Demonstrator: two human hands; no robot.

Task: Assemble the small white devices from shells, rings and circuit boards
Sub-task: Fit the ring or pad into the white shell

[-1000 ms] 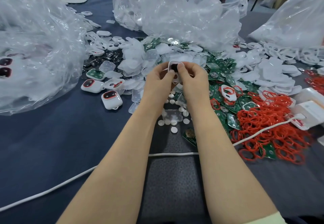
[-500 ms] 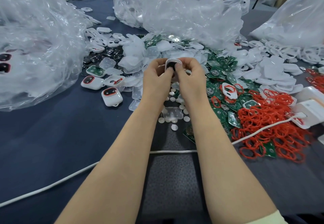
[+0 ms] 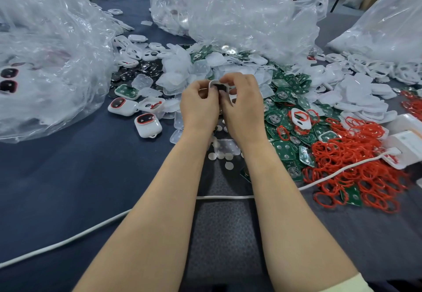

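Head view. Clamped between both hands at mid-table, raised just above the heap of parts: one small white rounded plastic shell [image 3: 219, 87] with a dark window facing the camera. Left hand [image 3: 198, 106] curled round its left edge, right hand [image 3: 244, 106] curled round its right edge, thumbs on the face. Probably pressing a part home or snapping halves together. Cannot tell which, since the fingers cover the seam.

Done, as far as shown: two closed white devices with red-rimmed dark windows [image 3: 148, 125] lying on the dark blue table cloth [image 3: 68, 177] left of the hands. Just beside them, an open shell with a green board inside [image 3: 126, 91] and another with a loose red ring [image 3: 151, 105], so half-built. More red-rimmed windows dimly visible inside the crumpled clear plastic bag [image 3: 45, 63] at far left, possibly finished stock.

Left, by the look of it: nearly everything. Heaped right of the hands, green circuit boards [image 3: 285, 150], a tangle of thin red rings [image 3: 356, 170], and further back stacked white shell halves [image 3: 360, 99].
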